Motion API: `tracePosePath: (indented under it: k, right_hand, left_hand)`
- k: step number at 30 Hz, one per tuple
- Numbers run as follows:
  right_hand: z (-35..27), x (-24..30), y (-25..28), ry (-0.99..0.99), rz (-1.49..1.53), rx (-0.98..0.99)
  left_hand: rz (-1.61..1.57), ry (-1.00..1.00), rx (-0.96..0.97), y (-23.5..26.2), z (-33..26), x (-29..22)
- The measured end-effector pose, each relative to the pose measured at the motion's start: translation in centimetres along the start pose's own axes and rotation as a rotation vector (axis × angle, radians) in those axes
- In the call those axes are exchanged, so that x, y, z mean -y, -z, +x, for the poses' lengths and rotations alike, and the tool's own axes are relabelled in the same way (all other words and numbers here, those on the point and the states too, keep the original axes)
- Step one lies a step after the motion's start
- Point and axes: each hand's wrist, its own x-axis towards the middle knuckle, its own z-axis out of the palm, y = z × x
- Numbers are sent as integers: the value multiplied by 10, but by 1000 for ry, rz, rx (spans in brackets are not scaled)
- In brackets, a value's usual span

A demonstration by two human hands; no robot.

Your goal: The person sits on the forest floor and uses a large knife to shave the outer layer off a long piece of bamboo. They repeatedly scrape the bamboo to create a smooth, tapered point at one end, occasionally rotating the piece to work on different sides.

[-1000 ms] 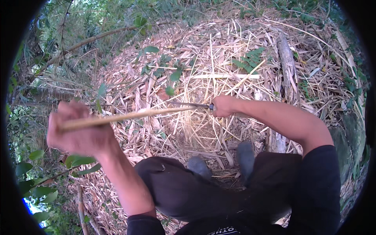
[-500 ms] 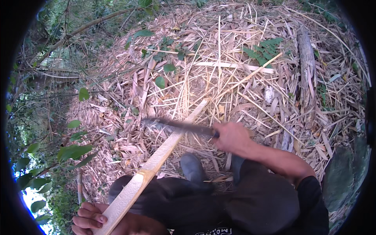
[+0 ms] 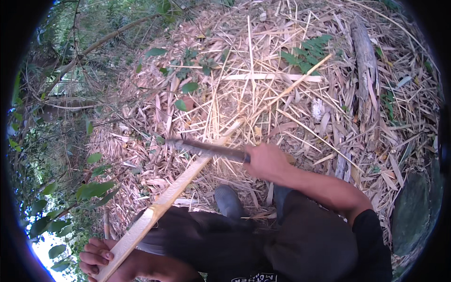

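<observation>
A long pale strip of split bamboo (image 3: 174, 187) with a raised node slants from the lower left up to the litter ahead of my boots. Fingers of my left hand (image 3: 101, 256) wrap round its near end. In my right hand (image 3: 267, 161) is the handle of a machete (image 3: 211, 149), its dark blade pointing left and lying across the strip toward its far end. Whether the edge bites into the bamboo cannot be made out. The strip's far tip rests near a pile of thin yellow slivers (image 3: 213, 110).
Dry leaf litter and loose bamboo slivers cover the ground. A grey log (image 3: 365, 61) lies at the far right, a dark green rounded object (image 3: 411, 214) at the right rim. Leafy branches (image 3: 94, 190) hang at the left. My grey boots (image 3: 229, 201) stand below the strip.
The machete and my right hand have shifted slightly left with the strip. My left hand sits a little further left and lower. The whole view has also moved slightly.
</observation>
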Motion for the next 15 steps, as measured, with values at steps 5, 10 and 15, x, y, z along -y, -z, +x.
tracePosePath:
  k: [5,10,15]
  right_hand:
    - [40,-67,-35,-261,-64,-96]
    - [52,-77,-3,-255,-149,62]
    - [-13,-12,-2,34,46,-12]
  left_hand:
    - [18,26,-43,1,2,4]
    - [-97,79,39,16,4,4]
    - [562,-36,-149,45,3,11]
